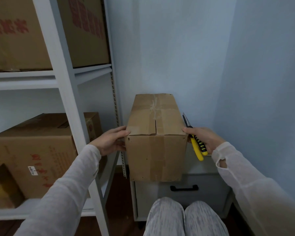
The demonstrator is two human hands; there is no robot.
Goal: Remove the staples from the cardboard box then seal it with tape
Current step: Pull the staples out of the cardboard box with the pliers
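Note:
A brown cardboard box [156, 147] stands on a grey drawer cabinet [182, 198] in the corner, its top flaps shut with old tape along the seam. Small dark holes dot its front corners. My left hand [111, 140] grips the box's near left top corner, thumb on top. My right hand [204, 137] presses against the near right corner while its fingers hold yellow-handled pliers [195, 140], the metal tip pointing up and away beside the box.
A white metal shelf rack [65, 79] on the left carries several large cardboard boxes [36, 155]. Blue walls close in behind and to the right. The cabinet has a black drawer handle [184, 187]. My knees [184, 218] are just in front of it.

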